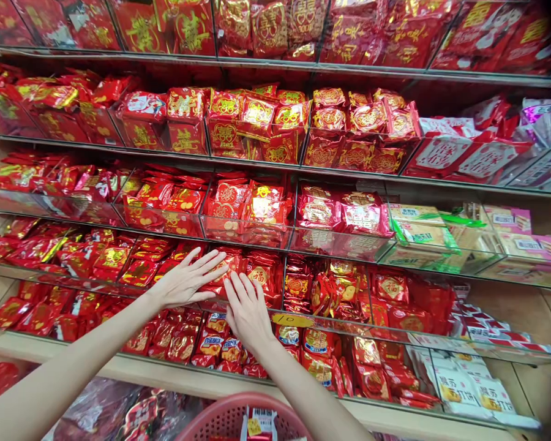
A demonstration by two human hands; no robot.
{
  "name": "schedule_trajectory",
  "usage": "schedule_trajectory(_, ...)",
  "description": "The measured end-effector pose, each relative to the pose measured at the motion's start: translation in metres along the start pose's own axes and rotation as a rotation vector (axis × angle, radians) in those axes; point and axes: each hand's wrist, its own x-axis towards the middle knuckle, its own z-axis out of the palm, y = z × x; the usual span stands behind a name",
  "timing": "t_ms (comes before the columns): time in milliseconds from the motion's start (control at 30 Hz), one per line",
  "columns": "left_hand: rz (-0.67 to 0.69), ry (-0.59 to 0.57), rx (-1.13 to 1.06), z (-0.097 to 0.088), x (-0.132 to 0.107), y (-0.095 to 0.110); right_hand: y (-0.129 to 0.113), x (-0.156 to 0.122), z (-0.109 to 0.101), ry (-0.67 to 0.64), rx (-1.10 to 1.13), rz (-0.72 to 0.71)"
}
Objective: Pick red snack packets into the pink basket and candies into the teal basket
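Observation:
Both my hands reach into one compartment of a low shelf, over red snack packets with gold print. My left hand (183, 278) lies palm down with its fingers spread, its fingertips on a red packet (227, 260). Beside it, my right hand (250, 306) rests with fingers stretched out flat at the front of the same compartment. Just past its fingertips sits a red packet with a gold emblem (260, 275). Nothing shows in the grip of either hand. The undersides of both palms are hidden.
A pink plastic basket (211, 422) with a few packets in it stands below my right arm. Clear plastic dividers and front lips edge the tiered shelves. A yellow price tag (292, 320) hangs right of my right hand. White packets (491, 392) fill the lower right.

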Motion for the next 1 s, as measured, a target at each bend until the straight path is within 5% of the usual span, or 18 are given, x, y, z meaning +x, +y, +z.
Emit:
schedule_trajectory(667, -0.184, 0.101, -0.219, -0.018, 0.01, 0.011, -0.009, -0.021, -0.003, 0.015, 0.031, 0.064)
schedule_trajectory(1000, -0.221, 0.111, -0.36, -0.031, 0.043, 0.031, -0.012, -0.034, -0.006, 0.027, 0.03, 0.092)
